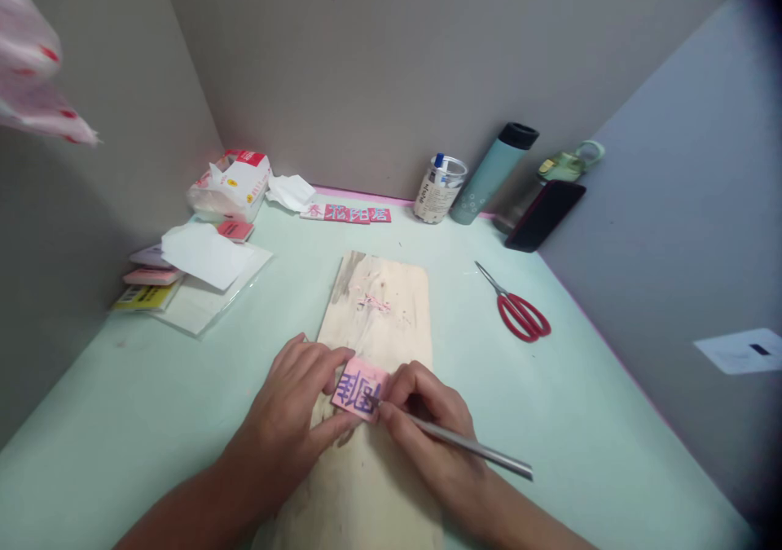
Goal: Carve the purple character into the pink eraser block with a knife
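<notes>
A small pink square [359, 387] with a purple character on it lies on a pale wooden board [391, 334]. The thumb and fingers of my left hand [296, 399] grip the square's left and lower edges. My right hand [431, 424] pinches a thin silver metal tool [473, 446], whose tip touches the character near the square's right side. The tool's back end points down to the right. Pink shavings [374, 302] are scattered on the board above the square.
Red-handled scissors [522, 315] lie right of the board. Behind stand a pen jar [435, 195], a teal bottle [496, 175] and a phone [545, 216]. Coloured character pieces [347, 213] lie at the back. Papers [204, 255] and a tissue pack [230, 185] sit at the left.
</notes>
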Demonstrator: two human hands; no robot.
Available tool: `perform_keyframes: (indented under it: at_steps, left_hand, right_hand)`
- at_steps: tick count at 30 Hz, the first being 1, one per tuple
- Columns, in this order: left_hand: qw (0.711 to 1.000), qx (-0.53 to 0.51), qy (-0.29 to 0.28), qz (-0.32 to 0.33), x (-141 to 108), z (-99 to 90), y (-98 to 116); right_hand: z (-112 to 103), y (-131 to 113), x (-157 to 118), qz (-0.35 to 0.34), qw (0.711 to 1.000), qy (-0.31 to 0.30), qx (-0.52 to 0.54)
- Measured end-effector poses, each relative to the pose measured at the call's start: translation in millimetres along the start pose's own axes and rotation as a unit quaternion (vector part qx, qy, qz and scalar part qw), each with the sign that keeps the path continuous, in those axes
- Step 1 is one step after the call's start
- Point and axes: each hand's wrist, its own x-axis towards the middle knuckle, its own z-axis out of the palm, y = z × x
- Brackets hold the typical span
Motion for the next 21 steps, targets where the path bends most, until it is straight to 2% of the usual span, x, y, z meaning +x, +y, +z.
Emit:
perform_keyframes:
  at_steps: [12,21]
  left_hand:
    - [1.000,0.019,0.009,0.008,0.4,0.5,2.6]
    - [0.999,0.030,0.006,0.018,0.7,-1.1,2.3]
  right_hand:
    - [0.6,-0.9,-0.2,-0.025,0.998,-0.010,-0.054]
    - [-0.8,-5.0,0.5,-0.013,0.999,-0.019,-0.043]
